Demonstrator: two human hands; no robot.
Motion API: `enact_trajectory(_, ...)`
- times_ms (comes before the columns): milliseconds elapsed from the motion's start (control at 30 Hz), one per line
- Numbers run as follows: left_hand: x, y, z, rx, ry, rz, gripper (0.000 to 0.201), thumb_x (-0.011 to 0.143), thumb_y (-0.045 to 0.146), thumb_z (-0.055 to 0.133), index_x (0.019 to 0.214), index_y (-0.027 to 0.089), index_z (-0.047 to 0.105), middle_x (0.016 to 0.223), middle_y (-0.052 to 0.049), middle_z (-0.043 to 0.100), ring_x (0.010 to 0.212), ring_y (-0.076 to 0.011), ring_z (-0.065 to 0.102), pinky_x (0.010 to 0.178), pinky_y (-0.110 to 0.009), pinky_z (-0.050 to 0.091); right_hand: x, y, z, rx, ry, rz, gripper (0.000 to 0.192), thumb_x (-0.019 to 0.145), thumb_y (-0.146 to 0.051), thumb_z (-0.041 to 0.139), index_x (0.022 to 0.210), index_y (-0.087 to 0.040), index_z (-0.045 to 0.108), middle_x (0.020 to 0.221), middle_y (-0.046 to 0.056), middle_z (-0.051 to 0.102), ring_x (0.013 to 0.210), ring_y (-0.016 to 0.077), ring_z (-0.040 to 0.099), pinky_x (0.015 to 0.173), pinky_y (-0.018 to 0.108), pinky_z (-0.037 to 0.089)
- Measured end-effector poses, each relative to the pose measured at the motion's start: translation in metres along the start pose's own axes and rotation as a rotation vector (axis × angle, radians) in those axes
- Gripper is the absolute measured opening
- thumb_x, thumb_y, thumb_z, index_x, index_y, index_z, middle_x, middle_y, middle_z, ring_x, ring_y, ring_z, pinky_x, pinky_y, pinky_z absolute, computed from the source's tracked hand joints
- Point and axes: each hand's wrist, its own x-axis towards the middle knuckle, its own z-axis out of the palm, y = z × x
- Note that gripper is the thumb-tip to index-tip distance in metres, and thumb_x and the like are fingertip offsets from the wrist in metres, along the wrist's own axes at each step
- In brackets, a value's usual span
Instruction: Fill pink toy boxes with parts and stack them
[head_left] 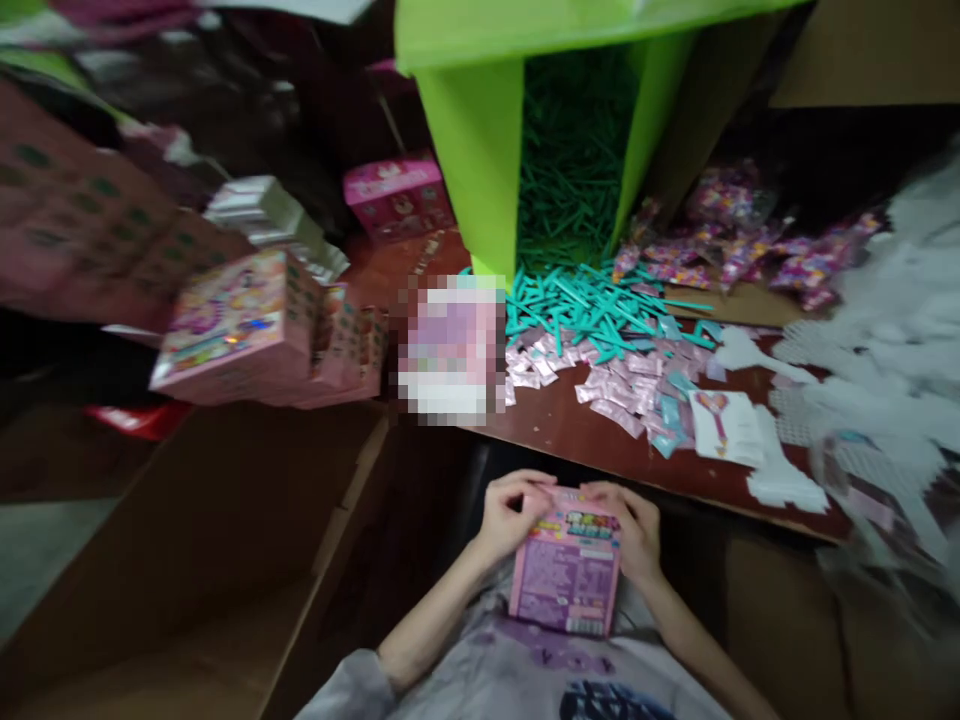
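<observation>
Two hands meet at the near edge of the scene, over the person's lap, both closed on one small pink box (566, 575). Far to the left a large open cardboard carton (187, 560) fills the near floor area, and above it leans a stack of pink printed boxes (236, 325), tilted, with more of the same kind just beside them to the right. Behind these, farther off, sits another pink box (397, 195) and a pile of silvery packets (266, 215), blurred.

The left hand (510, 515) curls its fingers over the top left corner of the small pink box; the right hand (630, 525) grips the top right corner, fingers bent onto the upper flap. The box stands roughly upright against the shirt, its printed back panel facing the camera, just near of the table (570, 430) edge.

On the brown table, right of a pixelated patch, lie scattered pale pink sachets (607, 385) and, beyond them, a heap of teal sticks (592, 305) spilling from a tall green box (480, 150). Farther right are a white card with a pink wand (724, 425), colourful wrapped packets (742, 245) at the far side, and white cut-out sheets (885, 340), heavily blurred, reaching the right edge.
</observation>
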Motion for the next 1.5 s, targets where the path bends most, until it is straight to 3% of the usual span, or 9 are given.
enact_trajectory(233,-0.004,0.119,-0.086,0.609,-0.353,0.152,0.036,0.074,0.012,0.062,0.108,0.023,0.064,0.098,-0.007,0.069,0.087,-0.0189,0.067,0.076,-0.03,0.056,0.039,-0.015,0.024,0.114,-0.085,-0.172,0.031,0.086,-0.04,0.052,0.107,-0.024,0.067,0.116,0.01,0.064,0.102,0.0265,0.062,0.089,0.044,0.049)
enact_trajectory(400,-0.007,0.201,-0.174,1.189,0.424,0.732,0.042,0.07,0.011,0.069,0.107,0.028,0.065,0.103,-0.004,0.059,0.103,-0.0227,0.06,0.092,-0.041,0.052,0.114,-0.037,0.086,-0.263,-0.032,-0.386,0.024,0.078,-0.041,0.061,0.087,-0.018,0.066,0.089,0.009,0.067,0.079,0.0215,0.061,0.076,0.036,0.049)
enact_trajectory(600,0.037,0.175,-0.298,1.288,1.022,0.698,0.011,0.071,0.015,0.065,0.08,0.013,0.058,0.095,-0.002,0.05,0.091,-0.0153,0.053,0.086,-0.038,0.052,0.181,-0.022,0.183,-0.335,0.184,-0.313,0.052,0.067,-0.047,0.067,0.102,-0.01,0.059,0.089,0.014,0.066,0.079,0.0229,0.06,0.075,0.035,0.047)
enact_trajectory(733,0.043,0.143,-0.343,1.32,0.82,0.505,0.016,0.072,0.018,0.056,0.086,0.009,0.058,0.099,-0.002,0.052,0.093,-0.014,0.052,0.083,-0.036,0.05,0.192,-0.012,0.202,-0.415,0.134,-0.262,0.052,0.055,-0.042,0.074,0.096,-0.011,0.063,0.084,0.013,0.067,0.077,0.0249,0.061,0.072,0.036,0.047)
enact_trajectory(833,0.031,0.133,-0.333,1.45,0.76,0.564,0.037,0.069,0.016,0.059,0.105,0.015,0.062,0.121,-0.004,0.05,0.116,-0.0244,0.045,0.099,-0.049,0.039,0.198,-0.012,0.196,-0.401,0.046,-0.241,0.027,0.06,-0.034,0.067,0.08,-0.015,0.066,0.077,0.01,0.068,0.071,0.023,0.062,0.07,0.034,0.047)
enact_trajectory(967,0.042,0.098,-0.269,1.399,0.628,0.693,0.03,0.072,0.014,0.06,0.099,0.023,0.068,0.101,-0.004,0.061,0.103,-0.0235,0.054,0.1,-0.048,0.038,0.206,-0.016,0.19,-0.374,0.028,-0.231,0.017,0.065,-0.029,0.06,0.073,-0.016,0.066,0.073,0.009,0.069,0.067,0.0214,0.063,0.065,0.031,0.048)
enact_trajectory(1200,0.135,-0.002,-0.159,1.063,0.225,0.182,0.043,0.084,0.033,0.054,0.122,0.014,0.056,0.135,-0.017,0.051,0.131,-0.0343,0.039,0.109,-0.06,0.021,0.204,-0.023,0.183,-0.439,-0.004,-0.262,0.038,0.069,-0.033,0.058,0.099,-0.013,0.064,0.098,0.012,0.069,0.089,0.024,0.062,0.079,0.034,0.047)
enact_trajectory(1400,0.115,-0.02,-0.126,0.945,0.017,0.271,0.034,0.09,0.035,0.045,0.113,0.017,0.063,0.123,-0.015,0.06,0.118,-0.0273,0.053,0.104,-0.047,0.036,0.208,-0.026,0.166,-0.461,-0.065,-0.216,0.013,0.06,-0.027,0.063,0.07,-0.018,0.066,0.077,0.007,0.07,0.072,0.0216,0.063,0.07,0.032,0.048)
enact_trajectory(1500,0.115,-0.016,-0.128,0.816,0.236,0.267,0.032,0.085,0.034,0.054,0.111,0.017,0.063,0.122,-0.015,0.058,0.117,-0.0268,0.052,0.1,-0.043,0.039,0.209,-0.03,0.157,-0.419,-0.029,-0.193,0.01,0.06,-0.024,0.06,0.067,-0.018,0.063,0.073,0.007,0.069,0.068,0.0213,0.062,0.066,0.032,0.048)
